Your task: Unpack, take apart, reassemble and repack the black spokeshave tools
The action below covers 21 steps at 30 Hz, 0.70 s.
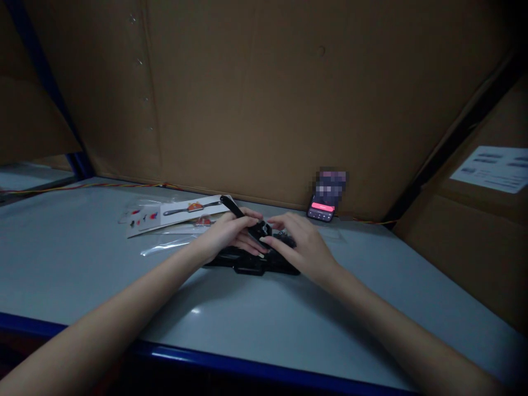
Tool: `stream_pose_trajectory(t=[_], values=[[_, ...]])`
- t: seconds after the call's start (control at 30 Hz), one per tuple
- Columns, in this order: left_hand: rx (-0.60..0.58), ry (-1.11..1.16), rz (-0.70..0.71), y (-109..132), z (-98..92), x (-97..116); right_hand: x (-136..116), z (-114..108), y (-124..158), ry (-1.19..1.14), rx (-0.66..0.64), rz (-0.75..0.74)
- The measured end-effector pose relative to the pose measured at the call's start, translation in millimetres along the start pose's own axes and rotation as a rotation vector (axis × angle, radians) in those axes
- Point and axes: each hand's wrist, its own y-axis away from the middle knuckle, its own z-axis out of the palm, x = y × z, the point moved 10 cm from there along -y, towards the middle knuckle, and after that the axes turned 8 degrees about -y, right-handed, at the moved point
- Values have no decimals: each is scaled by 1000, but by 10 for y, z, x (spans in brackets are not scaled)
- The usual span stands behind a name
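Observation:
My left hand [229,234] is closed around a black long-handled tool [232,206], its handle pointing up and to the left. A wider dark head with a small shiny metal part lies between my hands; its exact kind I cannot make out. At the right side of that head, my right hand [303,242] has its thumb and fingertips closed on it. Beneath both hands lies a black plastic case [249,268], with a latch-like tab at its front. My hands hide most of the case and whatever it holds.
Left of my hands lie white printed cards [169,215] and clear plastic packaging [165,247]. A phone [320,212] leans against the cardboard wall [247,110] at the back. Thin coloured wires [124,186] run along the rear edge. A blue rail [198,355] borders the grey table [82,264].

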Motion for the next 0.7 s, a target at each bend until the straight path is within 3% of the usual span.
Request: stream_pose_trajectory(t=[0.13,0.33,0.7], values=[[-18,-59,-35,45,64,3,-85,52,20,-28,19,-46],[-3,-49,6,44,73,29,-45,21,55,-63,144,14],[154,-46,-58,14,-22,-59,21,87,39,42,120,108]])
